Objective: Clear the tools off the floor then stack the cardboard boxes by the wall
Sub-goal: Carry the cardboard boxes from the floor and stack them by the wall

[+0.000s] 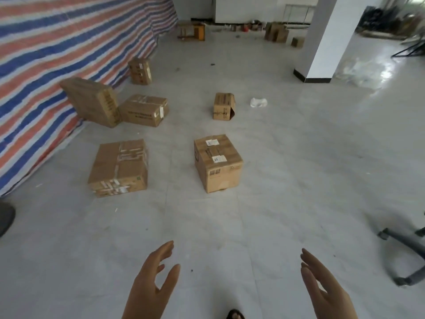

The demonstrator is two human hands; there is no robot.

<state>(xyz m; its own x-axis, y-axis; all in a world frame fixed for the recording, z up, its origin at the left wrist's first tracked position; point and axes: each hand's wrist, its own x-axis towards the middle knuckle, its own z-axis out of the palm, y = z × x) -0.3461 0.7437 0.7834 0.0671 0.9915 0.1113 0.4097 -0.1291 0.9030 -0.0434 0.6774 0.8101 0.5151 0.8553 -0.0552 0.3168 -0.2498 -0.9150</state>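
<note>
Bare floor (207, 226) lies between the two outstretched hands and the nearest box (218, 163). A flat box (118, 168) sits well apart to its left, open tile between them. A chair base (404, 256) crowds the right edge; a tarp (57, 54) walls the left.

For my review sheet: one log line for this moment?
left hand open | right hand open | nearest box untouched | boxes unstacked

The left hand (151, 284) and right hand (322, 288) are cut at the wrist by the bottom edge. Chair base (404, 256) is cut by the right edge, dark round thing (5, 217) by the left edge. Clutter by far wall (248, 26) is too small & blurred to identify. Box labels (216, 150) are not readable.
</note>
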